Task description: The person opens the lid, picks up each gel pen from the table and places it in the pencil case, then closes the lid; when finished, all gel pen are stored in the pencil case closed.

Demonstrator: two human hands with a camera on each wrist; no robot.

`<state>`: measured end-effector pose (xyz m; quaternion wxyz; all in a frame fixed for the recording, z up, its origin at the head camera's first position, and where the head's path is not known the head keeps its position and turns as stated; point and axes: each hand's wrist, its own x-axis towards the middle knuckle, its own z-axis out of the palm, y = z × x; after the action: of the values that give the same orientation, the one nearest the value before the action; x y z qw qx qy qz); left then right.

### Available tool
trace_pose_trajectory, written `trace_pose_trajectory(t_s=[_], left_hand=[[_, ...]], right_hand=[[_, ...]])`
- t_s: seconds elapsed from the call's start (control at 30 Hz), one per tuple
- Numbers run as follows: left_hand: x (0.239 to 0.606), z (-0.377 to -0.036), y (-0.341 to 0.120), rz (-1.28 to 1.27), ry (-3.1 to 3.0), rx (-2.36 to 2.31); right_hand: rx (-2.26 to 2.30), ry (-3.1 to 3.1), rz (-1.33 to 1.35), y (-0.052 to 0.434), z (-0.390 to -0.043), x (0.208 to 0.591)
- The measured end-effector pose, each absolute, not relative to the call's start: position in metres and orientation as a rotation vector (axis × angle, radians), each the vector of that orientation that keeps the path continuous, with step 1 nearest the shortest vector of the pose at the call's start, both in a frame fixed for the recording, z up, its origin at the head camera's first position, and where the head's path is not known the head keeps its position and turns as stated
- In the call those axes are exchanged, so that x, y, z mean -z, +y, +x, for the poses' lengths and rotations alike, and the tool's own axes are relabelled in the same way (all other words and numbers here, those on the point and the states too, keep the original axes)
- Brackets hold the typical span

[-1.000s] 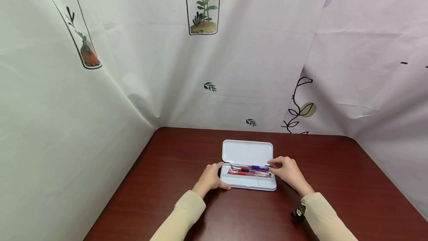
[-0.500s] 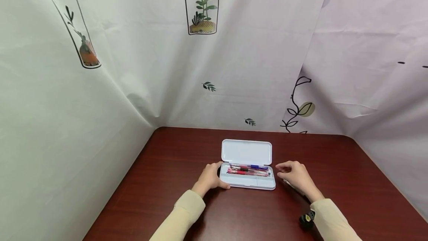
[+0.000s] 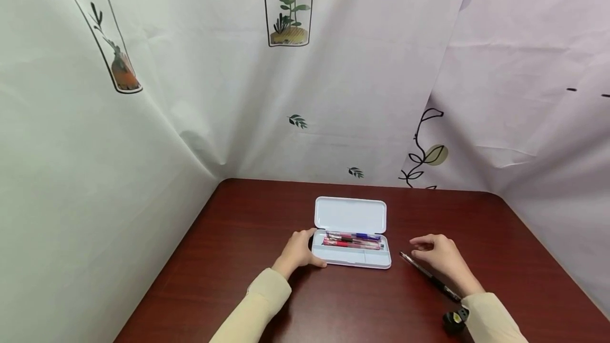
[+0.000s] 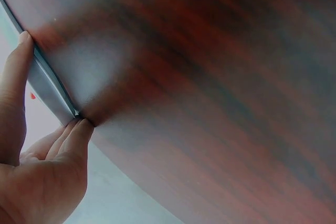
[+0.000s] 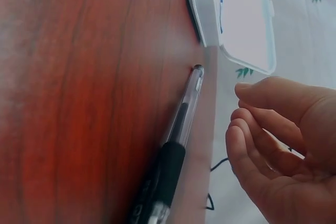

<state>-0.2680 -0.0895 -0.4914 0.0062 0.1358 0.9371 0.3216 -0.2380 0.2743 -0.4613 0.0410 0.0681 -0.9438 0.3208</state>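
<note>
Leftmost, the left hand (image 3: pixel 299 250) grips the nine o'clock end of the open white pencil case (image 3: pixel 352 258), fingers curled round its edge. Coloured pens (image 3: pixel 353 240) lie inside. At three o'clock, a black pen (image 3: pixel 429 275) rests on the table (image 3: pixel 238 226), just beside the right hand (image 3: pixel 440 258), whose relaxed fingers hold nothing.

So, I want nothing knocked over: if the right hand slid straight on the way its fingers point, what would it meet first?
Probably the open pencil case: the right hand points left toward its near right end, with bare table between. The black pen lies under the hand, so brushing it is possible; depth is unclear.
</note>
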Motion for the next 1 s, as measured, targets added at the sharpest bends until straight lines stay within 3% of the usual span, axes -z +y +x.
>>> trace_pose_trajectory(t_s=[1.0], left_hand=[[0.49,-0.268,-0.089,0.436,2.933,-1.011]], right_hand=[[-0.995,-3.012,0.136,0.292,-0.216,0.474]])
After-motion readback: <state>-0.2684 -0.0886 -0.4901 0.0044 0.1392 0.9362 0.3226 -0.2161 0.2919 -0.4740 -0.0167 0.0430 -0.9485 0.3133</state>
